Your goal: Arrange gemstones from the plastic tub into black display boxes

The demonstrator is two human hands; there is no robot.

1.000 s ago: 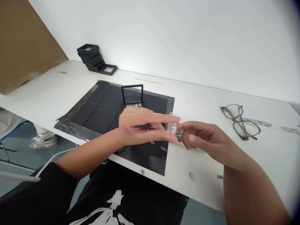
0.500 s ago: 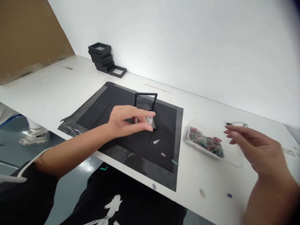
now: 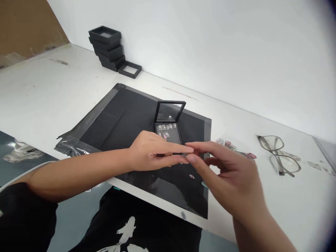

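My left hand (image 3: 152, 152) reaches across the black mat (image 3: 136, 115), thumb and fingers in a pinch. Its fingertips meet those of my right hand (image 3: 231, 171), also pinched; whatever lies between them is too small or hidden to make out. Just behind my left hand stands a small black display case (image 3: 174, 136) with its clear-windowed lid (image 3: 170, 112) tilted up. Rows of clear press-on nails (image 3: 167, 127) with small designs lie in its base. Another decorated nail (image 3: 191, 176) rests on the mat below my fingertips.
A stack of black frame boxes (image 3: 107, 49) leans by the wall, with one frame (image 3: 130, 69) beside it. Eyeglasses (image 3: 280, 154) lie at right. My right hand mostly hides a heap of colourful pieces (image 3: 228, 143). A grey piece (image 3: 183, 215) sits at the table's front edge.
My right hand has moved left from beyond the heap of pieces to meet my left fingertips. The clear item seen at my left fingers is now hidden. The view has shifted slightly.
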